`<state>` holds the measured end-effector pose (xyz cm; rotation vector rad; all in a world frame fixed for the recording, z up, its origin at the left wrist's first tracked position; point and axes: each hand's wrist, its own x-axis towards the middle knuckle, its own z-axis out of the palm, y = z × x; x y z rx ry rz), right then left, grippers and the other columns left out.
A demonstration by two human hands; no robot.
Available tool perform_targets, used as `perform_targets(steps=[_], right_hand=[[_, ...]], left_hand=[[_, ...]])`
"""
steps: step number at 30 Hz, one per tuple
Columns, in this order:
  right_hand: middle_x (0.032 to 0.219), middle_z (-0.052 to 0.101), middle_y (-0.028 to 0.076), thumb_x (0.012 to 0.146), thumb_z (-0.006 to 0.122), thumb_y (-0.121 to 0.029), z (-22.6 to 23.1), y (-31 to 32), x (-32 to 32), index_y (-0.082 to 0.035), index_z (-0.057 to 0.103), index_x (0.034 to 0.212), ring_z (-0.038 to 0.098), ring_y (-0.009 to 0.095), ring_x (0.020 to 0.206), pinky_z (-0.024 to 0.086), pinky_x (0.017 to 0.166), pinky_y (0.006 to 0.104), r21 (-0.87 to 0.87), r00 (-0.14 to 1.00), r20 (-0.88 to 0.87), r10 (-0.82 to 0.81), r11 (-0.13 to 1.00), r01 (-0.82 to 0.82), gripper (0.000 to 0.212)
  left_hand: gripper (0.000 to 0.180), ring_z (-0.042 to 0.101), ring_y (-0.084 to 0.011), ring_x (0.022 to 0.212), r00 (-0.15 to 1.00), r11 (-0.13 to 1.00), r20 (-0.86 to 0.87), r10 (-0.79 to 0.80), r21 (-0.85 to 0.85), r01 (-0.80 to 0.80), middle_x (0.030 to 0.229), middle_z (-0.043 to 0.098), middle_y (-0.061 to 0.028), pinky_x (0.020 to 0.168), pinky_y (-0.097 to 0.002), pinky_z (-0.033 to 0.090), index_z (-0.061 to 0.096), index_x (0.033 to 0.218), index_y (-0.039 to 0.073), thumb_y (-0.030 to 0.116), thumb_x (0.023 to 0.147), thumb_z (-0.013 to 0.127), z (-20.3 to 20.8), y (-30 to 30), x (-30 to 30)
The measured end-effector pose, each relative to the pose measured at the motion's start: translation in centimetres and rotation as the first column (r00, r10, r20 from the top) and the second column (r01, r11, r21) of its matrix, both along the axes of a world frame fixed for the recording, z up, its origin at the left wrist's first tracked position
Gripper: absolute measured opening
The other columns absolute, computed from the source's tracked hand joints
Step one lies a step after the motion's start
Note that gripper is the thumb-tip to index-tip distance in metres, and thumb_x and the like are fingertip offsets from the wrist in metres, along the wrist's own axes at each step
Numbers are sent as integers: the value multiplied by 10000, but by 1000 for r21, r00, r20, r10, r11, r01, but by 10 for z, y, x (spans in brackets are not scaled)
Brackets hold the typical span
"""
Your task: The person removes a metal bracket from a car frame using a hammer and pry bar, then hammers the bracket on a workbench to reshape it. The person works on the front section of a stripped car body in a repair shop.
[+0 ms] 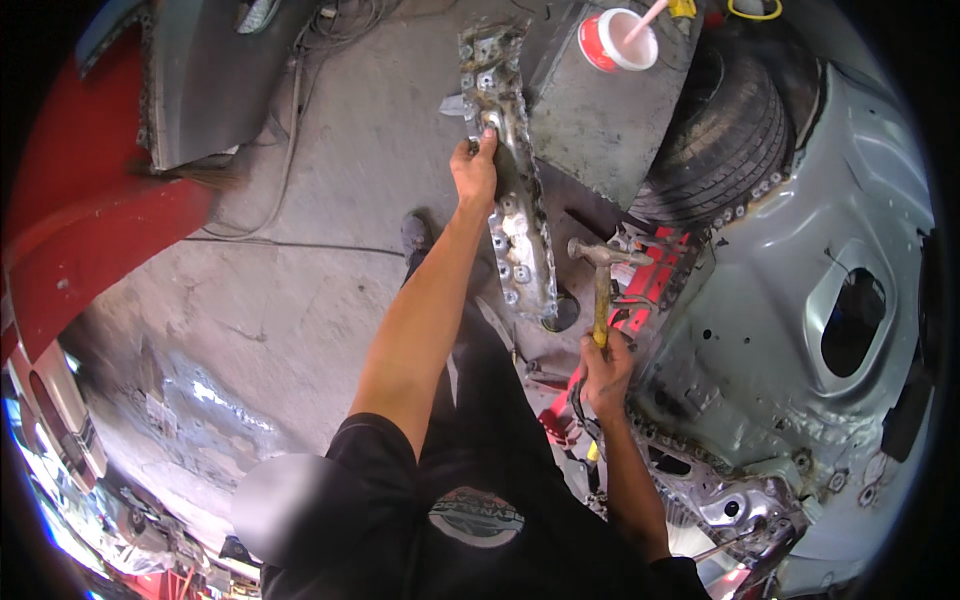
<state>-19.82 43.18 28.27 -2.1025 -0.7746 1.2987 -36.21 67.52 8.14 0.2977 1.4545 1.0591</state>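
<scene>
The left hand grips one long, ragged silver-brown metal strip by its left edge, above the grey floor; its long axis points away, slightly leftward. The right hand clasps one yellow-handled, metal-headed hammer, head foremost.

One camera sits on the person's head and looks down. The black shirt is very near, the left hand and right hand are a bit farther, and the grey floor is farthest. The round, wide view takes in the red panel on the left and the grey metal on the right.
</scene>
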Motion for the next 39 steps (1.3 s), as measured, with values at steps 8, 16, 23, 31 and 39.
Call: perform_targets(steps=[8,16,23,31,39], right_hand=[[665,531,-24,992,636,-179,-3,49,-11,-39,609,1003,477,53,528,354,466,227,-56,999,29,44,998,-43,143],[690,503,-54,989,631,-141,-24,76,9,-16,631,1024,448,34,581,340,516,230,16,996,44,73,997,-74,129],[643,489,-29,972,649,-160,-43,88,36,-3,634,1016,459,44,577,353,516,237,52,942,197,270,957,-285,164],[615,480,-18,968,660,-194,-50,102,57,10,644,1120,456,60,510,428,456,271,86,887,258,383,905,-416,255],[643,481,-23,982,651,-219,-47,95,54,-18,633,1214,491,55,493,478,413,252,-52,902,173,395,918,-392,308]], left_hand=[[449,583,-150,879,985,994,131,110,-40,-106,967,674,-90,806,-294,480,641,1113,-86,332,968,720,-20,14,7],[459,608,-163,901,947,981,256,195,-69,-183,1005,683,-94,820,-313,492,649,1122,-75,350,964,721,-30,11,-6],[524,617,-164,916,972,994,207,110,-21,-109,1029,691,-124,830,-307,501,633,1172,-97,371,954,727,-41,12,-12],[585,629,-172,865,999,995,-35,-3,97,7,994,696,-132,779,-312,517,622,1173,-127,412,962,709,-31,20,1],[587,638,-175,825,985,986,-42,-168,12,168,931,702,-141,746,-334,516,678,1105,-107,458,948,706,-12,24,-9]])
